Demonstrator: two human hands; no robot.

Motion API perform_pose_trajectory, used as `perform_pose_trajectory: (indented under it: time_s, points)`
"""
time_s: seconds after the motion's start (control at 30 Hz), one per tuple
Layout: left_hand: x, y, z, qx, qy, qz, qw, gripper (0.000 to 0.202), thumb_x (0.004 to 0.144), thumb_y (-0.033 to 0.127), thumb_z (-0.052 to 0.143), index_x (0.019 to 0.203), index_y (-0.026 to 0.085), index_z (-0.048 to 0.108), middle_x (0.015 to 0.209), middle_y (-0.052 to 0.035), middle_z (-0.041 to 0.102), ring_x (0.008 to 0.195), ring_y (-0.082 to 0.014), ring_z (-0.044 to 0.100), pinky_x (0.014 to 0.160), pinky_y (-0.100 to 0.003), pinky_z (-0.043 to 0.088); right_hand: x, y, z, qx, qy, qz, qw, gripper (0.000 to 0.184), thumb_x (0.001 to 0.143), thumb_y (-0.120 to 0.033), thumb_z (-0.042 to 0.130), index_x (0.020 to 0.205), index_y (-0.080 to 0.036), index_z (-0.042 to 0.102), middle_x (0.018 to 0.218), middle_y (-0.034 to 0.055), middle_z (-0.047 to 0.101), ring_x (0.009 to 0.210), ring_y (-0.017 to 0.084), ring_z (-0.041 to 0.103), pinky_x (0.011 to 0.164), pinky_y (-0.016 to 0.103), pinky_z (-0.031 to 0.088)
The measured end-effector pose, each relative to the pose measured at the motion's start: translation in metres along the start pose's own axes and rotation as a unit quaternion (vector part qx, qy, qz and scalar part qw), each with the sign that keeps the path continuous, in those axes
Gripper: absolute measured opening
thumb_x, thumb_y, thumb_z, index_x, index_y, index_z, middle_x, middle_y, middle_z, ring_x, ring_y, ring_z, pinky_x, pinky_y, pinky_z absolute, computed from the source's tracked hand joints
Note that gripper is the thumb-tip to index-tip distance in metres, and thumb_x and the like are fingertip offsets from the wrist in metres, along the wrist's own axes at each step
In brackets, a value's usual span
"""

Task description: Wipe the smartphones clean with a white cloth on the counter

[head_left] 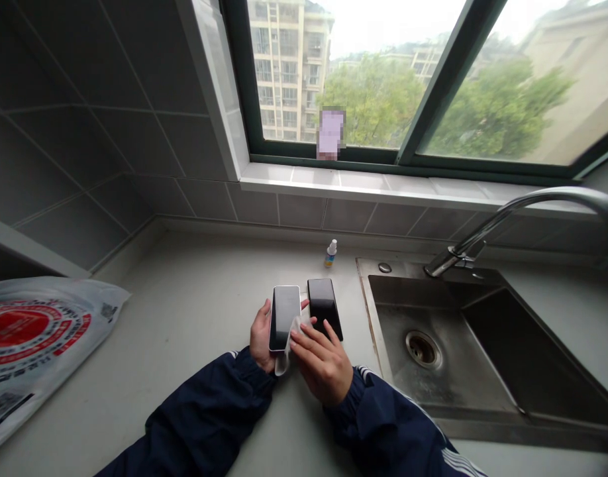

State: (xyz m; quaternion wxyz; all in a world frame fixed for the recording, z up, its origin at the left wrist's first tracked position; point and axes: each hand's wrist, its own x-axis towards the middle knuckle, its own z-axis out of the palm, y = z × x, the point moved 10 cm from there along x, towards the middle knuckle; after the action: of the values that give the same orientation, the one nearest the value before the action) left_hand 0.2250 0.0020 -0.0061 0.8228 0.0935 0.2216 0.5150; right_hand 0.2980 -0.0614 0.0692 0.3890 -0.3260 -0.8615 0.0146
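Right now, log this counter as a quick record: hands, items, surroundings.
left hand: holds silver-edged smartphone
right hand: presses white cloth against that phone
beside them: black smartphone, lying on counter
behind: small spray bottle
right side: steel sink
left side: printed plastic bag

Spray bottle upright by the tiled wall — steel sink, arched faucet right; printed plastic bag on counter left.
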Motion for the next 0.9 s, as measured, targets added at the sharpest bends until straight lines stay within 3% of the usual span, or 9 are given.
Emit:
perform_pose_trajectory:
  time_s: [0.17, 0.33, 0.5, 0.63, 0.73, 0.9]
  points:
    - [0.004, 0.007, -0.009, 0.010, 0.024, 0.045, 0.999, 0.066, 0.091, 0.050, 0.044, 0.144, 0.010, 0.039, 0.136, -0.0209, 0.056, 0.105, -0.0352, 0.066, 0.091, -0.052, 0.052, -0.005, 0.021, -0.002, 0.097, 0.024, 0.038, 0.994, 0.027, 0.090, -0.009, 0.055, 0.110, -0.023, 0.066, 0.118, 0.0047, 0.070, 0.111, 0.020, 0.065, 0.109, 0.042, 0.042]
    - [0.005, 0.004, -0.026, 0.059, 0.075, 0.038, 0.995, 0.065, 0.089, 0.051, 0.049, 0.141, 0.012, 0.043, 0.131, -0.0211, 0.060, 0.102, -0.0345, 0.068, 0.082, -0.048, 0.057, -0.008, 0.046, -0.010, 0.159, 0.053, 0.116, 0.979, 0.022, 0.090, -0.012, 0.051, 0.105, -0.021, 0.064, 0.109, 0.0067, 0.071, 0.099, 0.019, 0.068, 0.089, 0.033, 0.055]
    - [0.002, 0.007, -0.038, 0.146, 0.135, 0.059, 0.978, 0.062, 0.088, 0.040, 0.057, 0.143, 0.019, 0.039, 0.133, -0.0204, 0.059, 0.102, -0.0359, 0.068, 0.074, -0.049, 0.059, -0.026, 0.117, -0.035, 0.122, 0.135, 0.284, 0.942, 0.016, 0.093, -0.021, 0.046, 0.097, -0.019, 0.061, 0.085, 0.0052, 0.068, 0.075, 0.017, 0.067, 0.068, 0.027, 0.054]
    - [0.003, 0.013, -0.037, 0.185, 0.137, 0.086, 0.969, 0.057, 0.088, 0.033, 0.057, 0.140, 0.018, 0.038, 0.124, -0.0209, 0.064, 0.102, -0.0343, 0.069, 0.079, -0.048, 0.058, -0.040, 0.169, -0.039, 0.098, 0.162, 0.366, 0.911, 0.021, 0.092, -0.030, 0.046, 0.094, -0.016, 0.062, 0.086, 0.0069, 0.069, 0.078, 0.019, 0.066, 0.071, 0.029, 0.053]
    - [0.005, 0.016, -0.038, 0.215, 0.140, 0.084, 0.963, 0.053, 0.089, 0.035, 0.057, 0.137, 0.020, 0.040, 0.119, -0.0188, 0.067, 0.097, -0.0320, 0.071, 0.080, -0.048, 0.058, -0.044, 0.186, -0.029, 0.097, 0.145, 0.386, 0.906, 0.028, 0.090, -0.036, 0.047, 0.099, -0.016, 0.065, 0.089, 0.0069, 0.070, 0.081, 0.020, 0.067, 0.075, 0.030, 0.053]
    - [0.005, 0.035, -0.043, 0.326, 0.162, 0.133, 0.922, 0.059, 0.086, 0.038, 0.061, 0.137, 0.025, 0.036, 0.113, -0.0131, 0.069, 0.084, -0.0265, 0.072, 0.070, -0.044, 0.060, -0.045, 0.182, -0.010, 0.094, 0.089, 0.381, 0.915, 0.034, 0.087, -0.041, 0.054, 0.107, -0.019, 0.070, 0.087, 0.0048, 0.071, 0.077, 0.019, 0.065, 0.075, 0.030, 0.052]
